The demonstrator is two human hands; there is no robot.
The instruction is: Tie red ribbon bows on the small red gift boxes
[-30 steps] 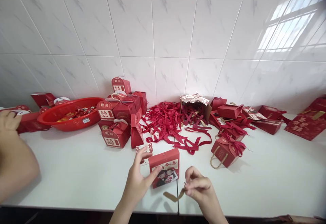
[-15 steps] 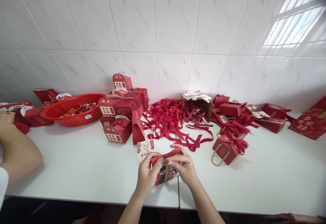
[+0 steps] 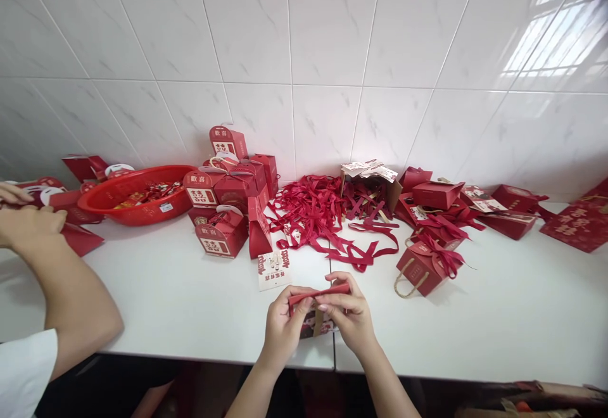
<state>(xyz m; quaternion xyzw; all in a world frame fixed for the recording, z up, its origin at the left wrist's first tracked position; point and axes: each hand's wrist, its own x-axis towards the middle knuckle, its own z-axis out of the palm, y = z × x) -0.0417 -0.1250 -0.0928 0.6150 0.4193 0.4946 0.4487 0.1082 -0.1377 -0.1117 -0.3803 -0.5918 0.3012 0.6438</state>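
My left hand (image 3: pixel 282 324) and right hand (image 3: pixel 352 318), fingers bent inward, pinching the red box (image 3: pixel 329 325) by its top edge, box between them, tan strip (image 3: pixel 318 322) down its front

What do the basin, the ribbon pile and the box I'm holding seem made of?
Basin: probably plastic, glossy, with smooth moulded-looking walls.
Ribbon pile: likely fabric, soft-sheened, lying in limp tangled strips.
Held box: apparently printed card, thin at its red edge.
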